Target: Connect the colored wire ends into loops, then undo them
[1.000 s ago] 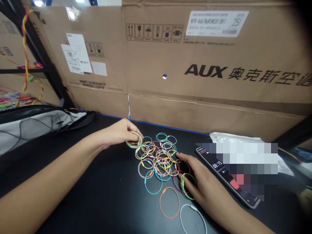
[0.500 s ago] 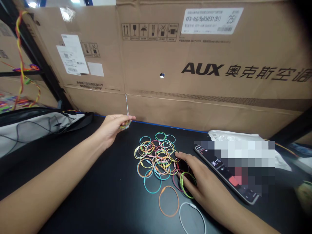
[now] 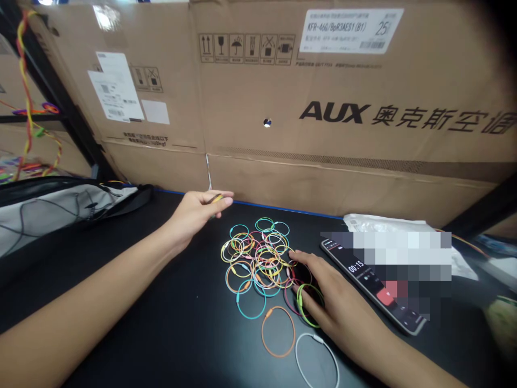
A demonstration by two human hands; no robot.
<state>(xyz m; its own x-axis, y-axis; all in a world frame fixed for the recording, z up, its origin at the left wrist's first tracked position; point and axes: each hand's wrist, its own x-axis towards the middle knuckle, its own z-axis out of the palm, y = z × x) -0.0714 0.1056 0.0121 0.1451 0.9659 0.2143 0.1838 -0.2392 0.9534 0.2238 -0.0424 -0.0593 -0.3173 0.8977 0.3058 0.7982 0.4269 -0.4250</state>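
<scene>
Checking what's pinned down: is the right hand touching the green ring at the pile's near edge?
Touching. The head view shows the right hand flat on the black table, its fingers lying across the green ring with no gap visible.

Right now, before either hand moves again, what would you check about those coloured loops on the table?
1. Left hand grips its held loops: ok, fingers pinched shut, raised off the table.
2. Number of held loops: cannot tell, mostly hidden by fingers.
3. Right hand steady: ok, lying flat, fingertips on the green loop.
4. Pile free of tangles: cannot tell, the loops overlap thickly.
5. Orange loop and white loop easy to take: ok, each lies singly outside the pile.
6. Phone out of the way: ok, beside the right hand, apart from the pile.
</scene>
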